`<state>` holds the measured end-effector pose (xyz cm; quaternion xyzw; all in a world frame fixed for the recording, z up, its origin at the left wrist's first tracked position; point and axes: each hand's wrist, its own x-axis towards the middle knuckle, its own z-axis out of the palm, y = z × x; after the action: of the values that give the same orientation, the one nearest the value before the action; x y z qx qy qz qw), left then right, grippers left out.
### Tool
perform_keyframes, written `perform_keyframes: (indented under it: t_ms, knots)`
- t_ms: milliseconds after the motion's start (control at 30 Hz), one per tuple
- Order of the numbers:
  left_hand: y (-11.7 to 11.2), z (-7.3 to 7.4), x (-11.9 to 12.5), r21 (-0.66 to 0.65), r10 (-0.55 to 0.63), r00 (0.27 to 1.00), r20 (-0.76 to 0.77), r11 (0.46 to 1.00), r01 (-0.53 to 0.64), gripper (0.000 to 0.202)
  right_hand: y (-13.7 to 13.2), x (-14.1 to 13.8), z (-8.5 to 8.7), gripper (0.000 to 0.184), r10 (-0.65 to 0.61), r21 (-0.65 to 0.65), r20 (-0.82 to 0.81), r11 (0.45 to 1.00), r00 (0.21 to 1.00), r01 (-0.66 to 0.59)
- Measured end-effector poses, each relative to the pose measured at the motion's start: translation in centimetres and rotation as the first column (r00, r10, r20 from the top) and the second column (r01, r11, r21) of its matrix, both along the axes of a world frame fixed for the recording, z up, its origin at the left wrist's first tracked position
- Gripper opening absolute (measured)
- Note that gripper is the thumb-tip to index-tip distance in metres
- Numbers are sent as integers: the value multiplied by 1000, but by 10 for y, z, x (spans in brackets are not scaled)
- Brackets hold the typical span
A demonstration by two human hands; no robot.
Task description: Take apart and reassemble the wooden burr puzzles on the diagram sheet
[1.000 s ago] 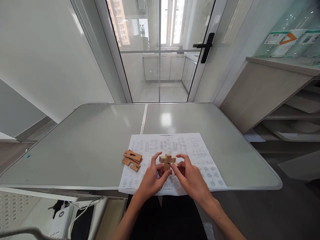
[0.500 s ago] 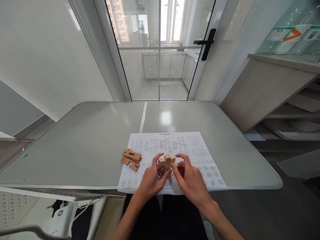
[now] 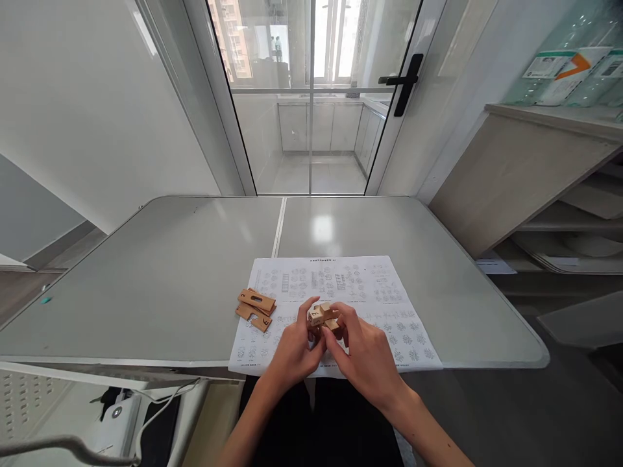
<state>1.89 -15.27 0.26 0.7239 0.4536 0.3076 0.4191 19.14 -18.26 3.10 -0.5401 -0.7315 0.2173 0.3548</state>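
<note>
White wall at the upper left of the frame, dark gray floor at the lower right. Big glass door with a black handle at the top middle, bright window and pale cupboards behind it. Wide gray table across the middle, with a shiny spot of light on top. Gray-brown shelf at the right, see-through bottles on its top board

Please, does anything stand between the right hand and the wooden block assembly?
Nothing visible does: the right hand touches the wooden block assembly, which the left hand also holds. The flat wooden pieces lie apart, to the left.
</note>
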Motion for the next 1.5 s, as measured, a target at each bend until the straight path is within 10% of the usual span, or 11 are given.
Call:
perform_keyframes:
  t_ms: [333,1267,1500]
  knots:
    - [2,4,-3,-180,25,980,198,984,12,67,13,24,-2,39,37,-269,-303,955,952,-123]
    - [-1,19,-9,-248,-83,946,314,954,166,74,27,11,-5,54,2,-429,-527,863,850,-268]
    - [1,21,-10,-302,-67,935,348,936,179,76,24,10,-3,50,41,-335,-462,917,886,-217]
